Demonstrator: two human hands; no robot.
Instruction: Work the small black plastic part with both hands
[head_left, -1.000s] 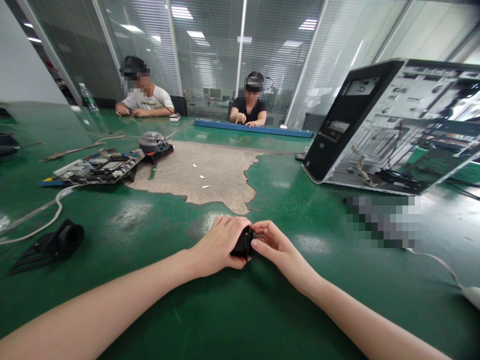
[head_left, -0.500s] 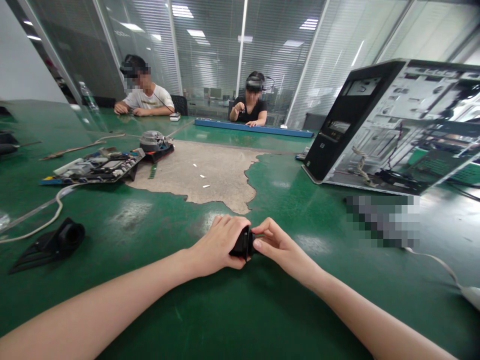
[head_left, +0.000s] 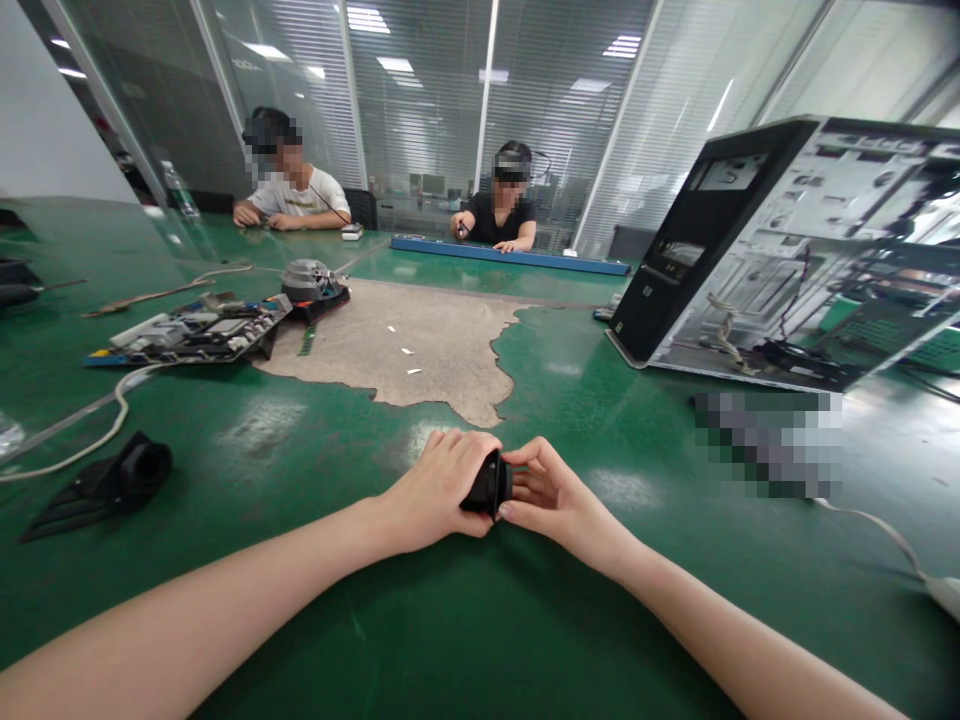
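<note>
A small black part (head_left: 484, 486) is held just above or on the green table (head_left: 450, 620), near the middle of the view. My left hand (head_left: 442, 487) wraps round its left side, with the fingers over the top and the thumb below. From the right, my right hand (head_left: 551, 495) grips the round end of the same part between thumb and index finger, its other fingers curled behind. Both palms hide much of the part's shape. Another black part (head_left: 112, 485) with a round opening lies at the left.
A circuit board (head_left: 195, 330) and a fan-like cooler (head_left: 311, 282) stand at the left beside a bare patch (head_left: 420, 345). An open computer case (head_left: 675, 260) stands at the right. A long blue bar (head_left: 510, 254) lies before two people across the table.
My right thumb has shifted slightly left and down, against the black part's edge. My left hand keeps its hold. The far person in black has lowered a hand.
</note>
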